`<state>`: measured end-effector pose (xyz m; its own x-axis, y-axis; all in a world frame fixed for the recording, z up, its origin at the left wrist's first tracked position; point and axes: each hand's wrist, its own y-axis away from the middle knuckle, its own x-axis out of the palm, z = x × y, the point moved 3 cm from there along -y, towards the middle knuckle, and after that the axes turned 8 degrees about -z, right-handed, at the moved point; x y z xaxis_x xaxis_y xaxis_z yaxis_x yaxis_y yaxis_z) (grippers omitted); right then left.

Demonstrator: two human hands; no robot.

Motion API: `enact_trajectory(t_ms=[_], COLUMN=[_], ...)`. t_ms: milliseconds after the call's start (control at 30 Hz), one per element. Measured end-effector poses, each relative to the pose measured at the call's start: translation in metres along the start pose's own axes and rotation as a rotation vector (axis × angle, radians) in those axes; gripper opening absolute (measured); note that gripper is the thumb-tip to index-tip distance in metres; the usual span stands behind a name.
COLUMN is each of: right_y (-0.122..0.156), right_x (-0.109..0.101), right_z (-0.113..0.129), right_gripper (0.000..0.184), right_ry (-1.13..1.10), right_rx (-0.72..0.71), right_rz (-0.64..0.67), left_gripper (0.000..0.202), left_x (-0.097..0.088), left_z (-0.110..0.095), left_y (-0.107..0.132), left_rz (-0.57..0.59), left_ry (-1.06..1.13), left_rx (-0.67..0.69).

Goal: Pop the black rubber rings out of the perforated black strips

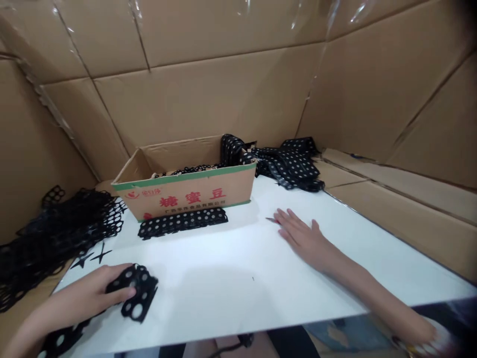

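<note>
My left hand point(97, 288) is at the near left of the white table point(238, 278), its fingers closed on a black plastic piece with round holes point(136, 293). More of the same black strip trails under my wrist toward the table's near edge. My right hand point(301, 234) lies flat on the table right of centre, fingers stretched out and together, holding nothing. A small dark sliver point(271, 219) lies at its fingertips. A black holed strip point(182, 222) rests on the table in front of an open cardboard box point(186, 191).
The box, printed with red characters and a green band, holds more black holed pieces. A pile of black mesh pieces point(55, 233) lies at the left, another heap point(290, 164) behind the box at the right. Two small black star-shaped offcuts point(93, 257) lie nearby. Cardboard walls surround the table.
</note>
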<state>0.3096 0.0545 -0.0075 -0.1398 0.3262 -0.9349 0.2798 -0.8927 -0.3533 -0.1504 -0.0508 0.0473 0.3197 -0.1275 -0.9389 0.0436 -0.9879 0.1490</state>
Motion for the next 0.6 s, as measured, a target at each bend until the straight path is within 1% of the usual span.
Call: enact_trajectory(t_ms=[33, 100, 167, 200, 267, 300, 367, 433, 533, 567, 600], right_y=[-0.003, -0.013, -0.029, -0.039, -0.060, -0.069, -0.085, -0.094, -0.099, -0.099, -0.100], right_x=[0.002, -0.002, -0.006, -0.006, -0.003, 0.000, 0.008, 0.015, 0.024, 0.027, 0.028], right_z=[0.004, 0.021, 0.052, 0.070, 0.108, 0.125, 0.148, 0.157, 0.155, 0.151, 0.148], right_gripper=[0.050, 0.050, 0.045, 0.042, 0.040, 0.042, 0.045, 0.042, 0.029, 0.026, 0.024], right_ry=[0.019, 0.038, 0.002, -0.042, -0.110, -0.103, -0.095, -0.106, -0.151, -0.168, -0.187], right_rx=[-0.012, -0.075, -0.187, -0.265, -0.426, -0.510, -0.574, -0.583, -0.560, -0.548, -0.535], right_rz=[0.003, -0.042, -0.072, -0.057, -0.042, -0.051, -0.094, -0.130, -0.167, -0.179, -0.190], left_gripper=[0.057, 0.062, 0.064, 0.064, 0.061, 0.059, 0.054, 0.048, 0.040, 0.037, 0.033], left_x=[0.008, 0.020, 0.027, 0.029, 0.029, 0.027, 0.019, 0.010, -0.003, -0.008, -0.014], left_z=[0.001, 0.004, 0.006, 0.005, -0.001, -0.006, -0.022, -0.041, -0.065, -0.070, -0.071], left_y=[-0.003, -0.009, -0.012, -0.012, -0.010, -0.009, -0.004, 0.001, 0.008, 0.010, 0.012], left_rz=[0.042, 0.032, 0.026, 0.032, 0.042, 0.042, 0.034, 0.026, 0.017, -0.013, -0.085], left_ry=[-0.012, -0.027, -0.022, -0.018, -0.021, -0.028, -0.050, -0.067, -0.010, 0.030, 0.080], left_rx=[-0.022, -0.067, -0.070, -0.054, -0.023, -0.013, -0.005, 0.004, 0.096, 0.142, 0.182])
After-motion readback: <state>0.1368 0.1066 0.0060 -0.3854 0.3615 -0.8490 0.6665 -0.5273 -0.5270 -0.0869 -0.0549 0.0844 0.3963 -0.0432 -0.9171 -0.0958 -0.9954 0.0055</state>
